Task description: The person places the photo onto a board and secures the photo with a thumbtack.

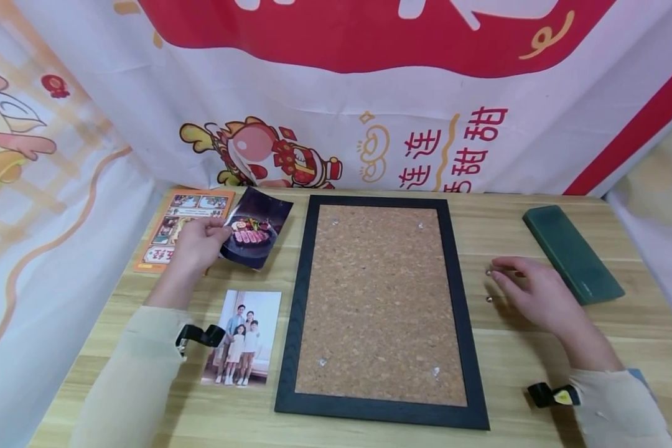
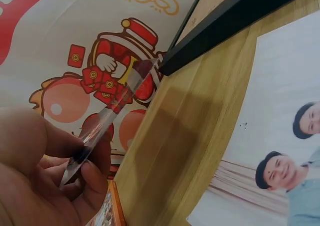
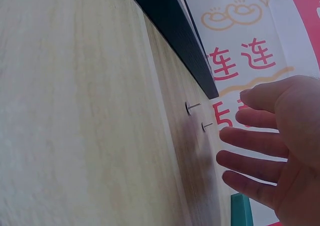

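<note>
Food photo (image 1: 259,229) is left of the corkboard (image 1: 381,298), its left edge pinched between thumb and fingers of the left grip (image 1: 200,244). Right grip (image 1: 537,292) is empty, fingers loosely spread just beside two pins (image 3: 188,108). Hand and photo partly hide the orange sheet (image 1: 148,258); left-wrist cam gets the photo nearly edge-on, so its print's basically unreadable there.

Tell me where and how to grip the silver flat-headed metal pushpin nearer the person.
Pinch the silver pushpin by opposite edges of its thin head, probably low from the right, where the right hand is. It stands head-down on the wood-grain table, needle up, so reaching straight down could prick.
</note>
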A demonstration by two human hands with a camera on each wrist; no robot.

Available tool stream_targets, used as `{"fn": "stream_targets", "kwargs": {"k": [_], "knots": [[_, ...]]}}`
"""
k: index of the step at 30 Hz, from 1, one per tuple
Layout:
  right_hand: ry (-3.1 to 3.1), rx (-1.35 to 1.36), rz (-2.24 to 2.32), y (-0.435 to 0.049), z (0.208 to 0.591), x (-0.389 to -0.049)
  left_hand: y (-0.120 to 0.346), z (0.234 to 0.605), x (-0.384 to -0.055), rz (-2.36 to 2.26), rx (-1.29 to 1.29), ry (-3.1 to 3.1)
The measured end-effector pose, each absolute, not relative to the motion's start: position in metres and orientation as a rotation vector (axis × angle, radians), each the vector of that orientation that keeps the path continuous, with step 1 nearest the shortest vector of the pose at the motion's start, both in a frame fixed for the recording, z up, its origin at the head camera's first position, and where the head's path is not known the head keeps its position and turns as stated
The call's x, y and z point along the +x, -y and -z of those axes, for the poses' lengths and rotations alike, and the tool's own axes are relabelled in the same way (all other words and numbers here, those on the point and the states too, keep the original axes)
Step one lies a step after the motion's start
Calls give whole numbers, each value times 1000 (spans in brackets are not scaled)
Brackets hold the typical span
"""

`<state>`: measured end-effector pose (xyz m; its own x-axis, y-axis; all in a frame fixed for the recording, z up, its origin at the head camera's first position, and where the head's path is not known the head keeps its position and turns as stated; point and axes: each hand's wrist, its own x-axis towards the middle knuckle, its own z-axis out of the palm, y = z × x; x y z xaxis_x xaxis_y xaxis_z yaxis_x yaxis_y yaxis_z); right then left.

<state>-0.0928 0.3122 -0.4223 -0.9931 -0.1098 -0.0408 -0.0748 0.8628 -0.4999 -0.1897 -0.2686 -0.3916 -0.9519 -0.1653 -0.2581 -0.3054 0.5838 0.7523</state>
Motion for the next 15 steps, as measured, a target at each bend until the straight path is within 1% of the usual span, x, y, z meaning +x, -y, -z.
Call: {"fn": "stream_targets", "kwargs": {"k": [5,11,15], "knots": [[-2987,-171,794,-312,422,-93,270,390,-186,-1302,-361,-2647],[-2989,-169,789,-312,422,-94,265,386,-182,-1309,-389,-2647],[-2984,-164,790,-312,423,-95,261,385,-180,-1333,-340,-2613]]}}
